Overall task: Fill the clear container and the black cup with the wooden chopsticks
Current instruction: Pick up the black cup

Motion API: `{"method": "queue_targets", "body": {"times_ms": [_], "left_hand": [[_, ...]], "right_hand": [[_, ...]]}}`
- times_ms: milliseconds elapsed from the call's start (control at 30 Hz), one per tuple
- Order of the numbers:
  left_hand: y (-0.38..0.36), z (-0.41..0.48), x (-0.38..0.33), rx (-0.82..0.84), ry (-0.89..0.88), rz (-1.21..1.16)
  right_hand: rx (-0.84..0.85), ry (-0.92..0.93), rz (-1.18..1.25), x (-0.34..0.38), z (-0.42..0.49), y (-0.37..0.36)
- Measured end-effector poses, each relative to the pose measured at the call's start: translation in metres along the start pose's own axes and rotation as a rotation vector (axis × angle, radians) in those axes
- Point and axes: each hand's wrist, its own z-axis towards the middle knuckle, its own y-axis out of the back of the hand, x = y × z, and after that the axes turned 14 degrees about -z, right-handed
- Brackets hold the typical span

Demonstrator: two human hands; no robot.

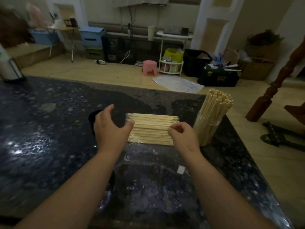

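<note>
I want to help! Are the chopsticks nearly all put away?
Partly. The clear round container already stands packed with upright wooden chopsticks. The left hand and right hand reach over the flat pile of pale wooden chopsticks. The black round cup shows none yet.

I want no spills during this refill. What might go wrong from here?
The clear container, crammed with fanned upright chopsticks, stands near the counter edge beside the right hand; a nudge might topple it. The black cup sits partly hidden behind the left hand, dark against the dark counter, so it may get knocked. The loose chopstick stack lies on plastic wrap and could slide.
</note>
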Motion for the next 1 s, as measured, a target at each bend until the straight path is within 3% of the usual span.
{"method": "queue_targets", "body": {"times_ms": [233, 500, 667, 800, 1000], "left_hand": [[0.033, 0.020, 0.032, -0.186, 0.135, 0.099], [0.030, 0.049, 0.071, -0.098, 0.400, -0.028], [0.025, 0.048, 0.076, -0.125, 0.388, -0.078], [0.035, 0.039, 0.059, -0.045, 0.353, -0.043], [0.074, 0.019, 0.029, -0.001, 0.245, 0.109]], "right_hand": [[0.054, 0.054, -0.083, 0.013, -0.012, -0.027], [0.037, 0.066, -0.064, 0.011, -0.016, -0.042], [-0.014, 0.132, -0.107, 0.014, -0.024, -0.036], [0.013, 0.177, -0.158, 0.018, -0.031, -0.031], [0.262, 0.125, -0.248, 0.020, -0.048, -0.036]]}}
